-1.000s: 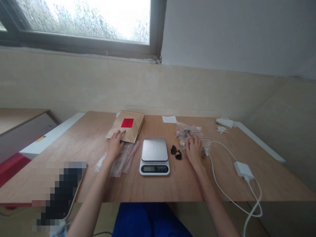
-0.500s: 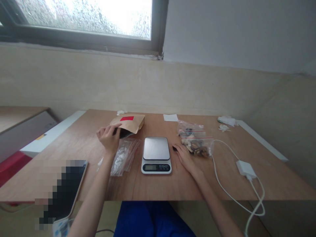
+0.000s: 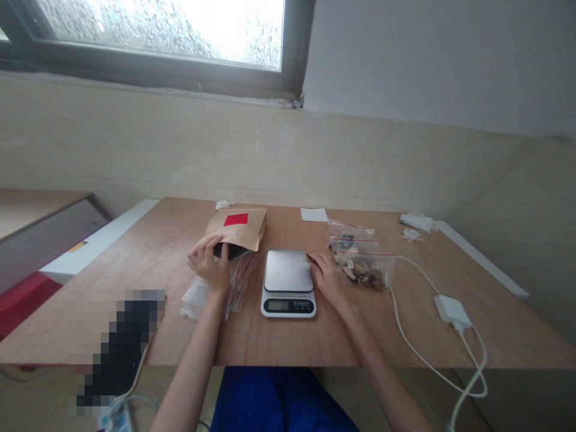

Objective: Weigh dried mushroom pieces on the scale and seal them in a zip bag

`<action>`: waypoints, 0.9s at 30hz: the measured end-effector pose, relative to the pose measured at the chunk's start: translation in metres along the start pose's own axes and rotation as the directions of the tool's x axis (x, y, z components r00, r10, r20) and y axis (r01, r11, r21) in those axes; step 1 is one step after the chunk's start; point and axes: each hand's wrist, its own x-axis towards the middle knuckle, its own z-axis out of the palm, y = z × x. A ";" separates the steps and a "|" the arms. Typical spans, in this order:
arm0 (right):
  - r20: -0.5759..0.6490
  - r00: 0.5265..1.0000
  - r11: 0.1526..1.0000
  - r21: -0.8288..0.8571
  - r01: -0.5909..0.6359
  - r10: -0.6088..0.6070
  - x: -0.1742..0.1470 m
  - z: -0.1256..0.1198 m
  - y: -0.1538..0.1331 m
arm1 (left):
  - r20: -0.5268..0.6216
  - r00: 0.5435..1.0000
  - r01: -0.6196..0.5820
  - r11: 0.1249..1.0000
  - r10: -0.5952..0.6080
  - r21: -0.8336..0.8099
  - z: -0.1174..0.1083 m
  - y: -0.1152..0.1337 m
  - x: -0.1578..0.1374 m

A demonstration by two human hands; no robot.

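A brown kraft paper bag (image 3: pixel 215 225) with a red label lies with its dark mouth toward me. My left hand (image 3: pixel 212 264) grips the near left edge of that mouth, its thumb at the opening. A kitchen scale (image 3: pixel 288 271) with a steel plate stands in front of me; its plate looks bare and its display cannot be read. My right hand (image 3: pixel 327 273) is at the plate's right edge, fingers pinching a small brown dried slice (image 3: pixel 308 257). Clear empty zip bags (image 3: pixel 238 282) lie partly under my left wrist.
Zip bags of dried brown slices (image 3: pixel 364 273) lie right of the scale. A white adapter (image 3: pixel 452 310) with looping cable is farther right. A pixelated dark device (image 3: pixel 128 330) lies at the left front edge. White paper (image 3: pixel 314 214) lies at the back.
My right hand has moved up from the tabletop to the scale plate's edge with the small slice. My left hand has shifted right and nearer along the paper bag's mouth, which opens wider.
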 end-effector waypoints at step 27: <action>0.274 0.957 0.995 0.029 0.094 -0.098 0.033 0.094 -0.131 | 0.140 0.976 -0.149 0.982 0.164 -0.112 -0.007 -0.009 -0.014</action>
